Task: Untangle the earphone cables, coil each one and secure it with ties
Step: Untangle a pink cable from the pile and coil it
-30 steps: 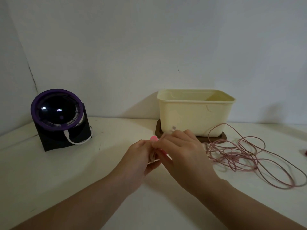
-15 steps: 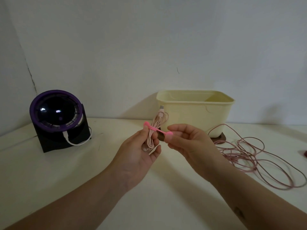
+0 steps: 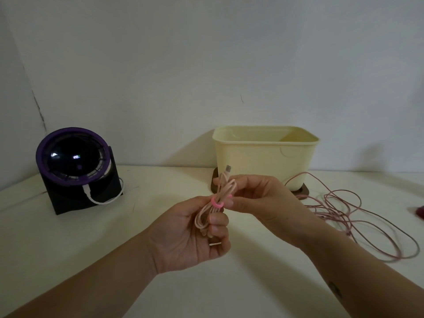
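A coiled pale pink earphone cable (image 3: 223, 189) stands upright between my hands, its plug end pointing up. A bright pink tie (image 3: 215, 203) is wrapped round the middle of the coil. My left hand (image 3: 192, 235) grips the lower half of the coil, fingers curled round it. My right hand (image 3: 259, 198) pinches the tie's end at the coil's right side. A second, darker pink cable (image 3: 348, 216) lies loose and looped on the white table (image 3: 114, 226) to the right.
A cream plastic tub (image 3: 266, 154) stands on a brown base behind my hands. At the left sits a black and purple round device (image 3: 73, 166) with a white cord. A dark red object (image 3: 418, 212) shows at the right edge. A wall is close behind.
The tie was stretched straight across the coil half a second ago; now it is wrapped round the coil. Both hands have dropped slightly and moved closer together.
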Demonstrator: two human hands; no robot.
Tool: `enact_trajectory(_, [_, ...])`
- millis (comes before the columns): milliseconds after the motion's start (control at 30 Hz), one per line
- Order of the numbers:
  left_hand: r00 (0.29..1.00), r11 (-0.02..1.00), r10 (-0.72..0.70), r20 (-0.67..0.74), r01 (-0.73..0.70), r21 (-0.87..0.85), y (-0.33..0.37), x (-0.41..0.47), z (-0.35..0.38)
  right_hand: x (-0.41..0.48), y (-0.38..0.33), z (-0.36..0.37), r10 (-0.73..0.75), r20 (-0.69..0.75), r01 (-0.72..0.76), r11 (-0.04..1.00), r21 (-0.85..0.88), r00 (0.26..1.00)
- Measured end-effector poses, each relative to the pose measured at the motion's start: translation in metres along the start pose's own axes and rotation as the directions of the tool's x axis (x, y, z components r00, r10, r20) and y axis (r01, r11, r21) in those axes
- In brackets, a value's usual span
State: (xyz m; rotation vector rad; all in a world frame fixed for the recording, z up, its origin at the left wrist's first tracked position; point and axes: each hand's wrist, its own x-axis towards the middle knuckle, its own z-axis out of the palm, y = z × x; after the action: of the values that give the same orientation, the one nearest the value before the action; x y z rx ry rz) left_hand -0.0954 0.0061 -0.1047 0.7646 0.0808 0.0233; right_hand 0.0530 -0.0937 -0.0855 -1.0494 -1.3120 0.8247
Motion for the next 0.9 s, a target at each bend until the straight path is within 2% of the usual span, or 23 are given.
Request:
enact_trajectory(100, [1.000,1.000,0.007,-0.019,-0.007,0.031,0.000,-0.001,0.001,-0.001,-0.002,0.000,0.033,0.015,-0.033,0.999,-0.003,0.999])
enact_trajectory(167, [0.990,0.996,0.041,-0.134,-0.030,0.084,-0.002,0.001,0.007,-0.002,-0.003,0.000,0.056,0.000,-0.056,0.998,-0.018,0.998])
enact_trajectory(233, [0.932,0.968,0.170,-0.321,-0.098,0.229,-0.005,0.005,0.010,-0.002,-0.001,-0.001,0.075,-0.059,-0.078,0.996,-0.049,0.995])
enact_trajectory(300, [0.849,0.889,0.350,-0.397,-0.168,0.426,-0.006,0.010,0.007,-0.002,0.000,0.000,0.088,-0.111,-0.098,0.991,-0.089,0.990])
enact_trajectory(367, [0.817,0.798,0.465,-0.342,-0.219,0.561,-0.007,0.011,0.003,-0.001,0.001,0.002,0.096,-0.163,-0.115,0.987,-0.114,0.982])
enact_trajectory(500, [0.783,0.623,0.586,-0.208,-0.271,0.733,-0.011,0.009,0.005,-0.001,0.003,0.002,0.104,-0.254,-0.140,0.982,-0.129,0.961])
enact_trajectory(567, [0.750,0.614,0.625,-0.216,-0.302,0.729,-0.013,0.012,0.003,-0.001,0.003,0.005,0.112,-0.249,-0.143,0.984,-0.108,0.962])
enact_trajectory(633, [0.720,0.684,0.632,-0.286,-0.345,0.643,-0.013,0.014,0.004,-0.001,0.003,0.009,0.108,-0.248,-0.136,0.985,-0.101,0.963])
enact_trajectory(733, [0.722,0.754,0.611,-0.325,-0.406,0.516,-0.008,0.014,0.012,0.000,0.003,0.011,0.083,-0.272,-0.117,0.987,-0.112,0.959])
enact_trajectory(900, [0.691,0.731,0.654,-0.308,-0.473,0.491,0.006,0.012,0.018,0.002,0.003,0.015,0.017,-0.347,-0.053,0.994,-0.096,0.938])
